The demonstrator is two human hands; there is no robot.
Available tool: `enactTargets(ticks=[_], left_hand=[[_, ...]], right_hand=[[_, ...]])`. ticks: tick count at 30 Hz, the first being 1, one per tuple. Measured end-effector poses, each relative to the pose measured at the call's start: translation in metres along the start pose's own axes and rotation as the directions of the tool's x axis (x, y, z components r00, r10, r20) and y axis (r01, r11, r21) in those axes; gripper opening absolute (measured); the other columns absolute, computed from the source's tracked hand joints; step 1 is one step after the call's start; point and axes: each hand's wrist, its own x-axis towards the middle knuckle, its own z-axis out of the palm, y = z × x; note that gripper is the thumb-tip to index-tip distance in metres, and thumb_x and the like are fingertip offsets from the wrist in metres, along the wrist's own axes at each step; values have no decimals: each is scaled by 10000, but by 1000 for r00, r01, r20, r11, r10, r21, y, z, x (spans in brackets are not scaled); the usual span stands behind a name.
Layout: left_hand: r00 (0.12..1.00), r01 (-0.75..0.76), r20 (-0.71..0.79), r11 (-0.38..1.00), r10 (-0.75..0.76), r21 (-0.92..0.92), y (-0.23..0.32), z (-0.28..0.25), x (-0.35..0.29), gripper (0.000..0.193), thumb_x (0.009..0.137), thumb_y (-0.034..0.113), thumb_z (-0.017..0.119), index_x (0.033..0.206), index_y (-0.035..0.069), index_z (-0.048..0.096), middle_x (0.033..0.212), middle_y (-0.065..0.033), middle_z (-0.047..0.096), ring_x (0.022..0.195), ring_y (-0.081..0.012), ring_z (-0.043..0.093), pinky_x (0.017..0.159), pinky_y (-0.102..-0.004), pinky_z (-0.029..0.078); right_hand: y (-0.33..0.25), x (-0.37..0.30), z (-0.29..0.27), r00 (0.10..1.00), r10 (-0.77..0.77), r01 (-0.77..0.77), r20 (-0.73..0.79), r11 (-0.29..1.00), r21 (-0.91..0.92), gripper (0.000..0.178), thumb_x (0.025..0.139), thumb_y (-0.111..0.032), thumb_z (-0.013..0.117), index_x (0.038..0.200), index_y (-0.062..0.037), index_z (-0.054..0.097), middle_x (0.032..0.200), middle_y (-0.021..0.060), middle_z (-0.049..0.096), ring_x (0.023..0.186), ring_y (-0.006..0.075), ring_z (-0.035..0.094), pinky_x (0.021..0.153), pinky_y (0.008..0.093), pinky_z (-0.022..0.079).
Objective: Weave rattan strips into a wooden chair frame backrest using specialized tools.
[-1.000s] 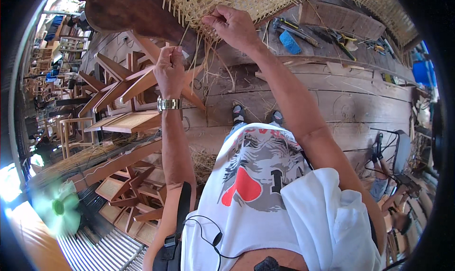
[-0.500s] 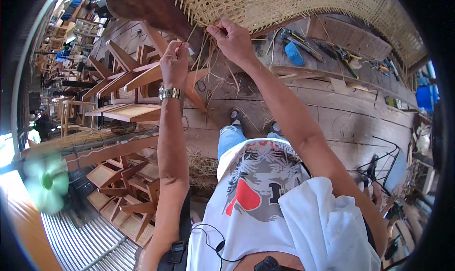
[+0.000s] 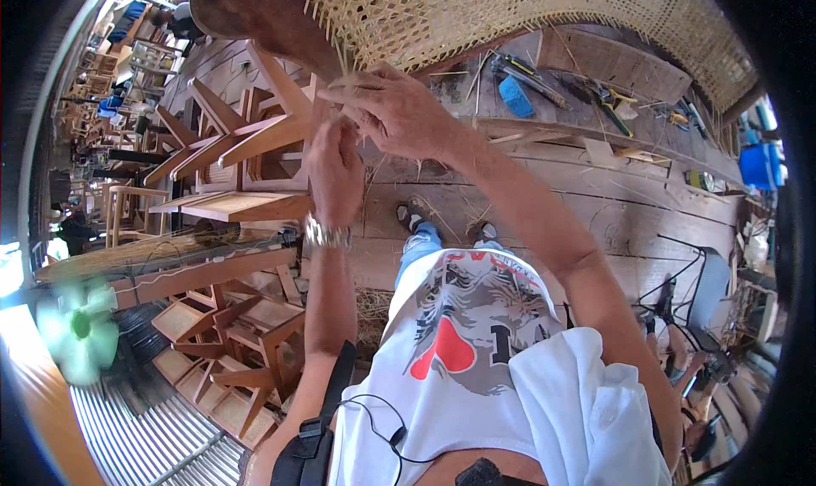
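Observation:
A woven cane panel (image 3: 476,14) spans the top, its open-weave edge ending in loose strand tips beside a dark brown wooden frame (image 3: 255,18). Just below that edge my two hands meet. My left hand (image 3: 336,167), with a metal watch (image 3: 327,233) on its wrist, is closed and blurred. Pale cane strands (image 3: 347,59) run from the weave down to the hands; the left fingers seem to pinch one, though its end is hidden. Above it, my right hand (image 3: 395,112) reaches across with fingers stretched out to the left, overlapping the left fingertips.
Stacked wooden chair frames (image 3: 242,146) stand at left, more (image 3: 229,341) lower down. A bench at right bears a blue block (image 3: 516,96), pliers (image 3: 616,112) and other tools. A green fan (image 3: 81,323) spins at far left. A grey chair (image 3: 705,290) stands at right.
My left hand has moved down and right, away from the weave's edge. My right hand has shifted left and down, its pinch opening into stretched fingers over the left hand.

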Motion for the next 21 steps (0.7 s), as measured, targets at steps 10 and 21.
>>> enactTargets(ticks=[10,21], left_hand=[[988,113,111,993,-110,-21,1,-42,-28,134,1034,120,625,1071,5,685,836,-110,683,700,-218,643,646,-333,510],[939,316,239,891,-246,-327,-31,7,-5,129,1016,120,675,1082,12,695,770,-16,673,697,-66,591,618,-251,488]], right_hand=[[23,10,-30,817,-377,477,437,867,-144,222,893,-425,681,917,-207,713,900,-51,636,1037,159,596,952,387,422],[31,11,-61,820,-279,425,500,881,-207,124,841,-258,631,781,-149,639,814,10,602,832,196,648,842,364,493]])
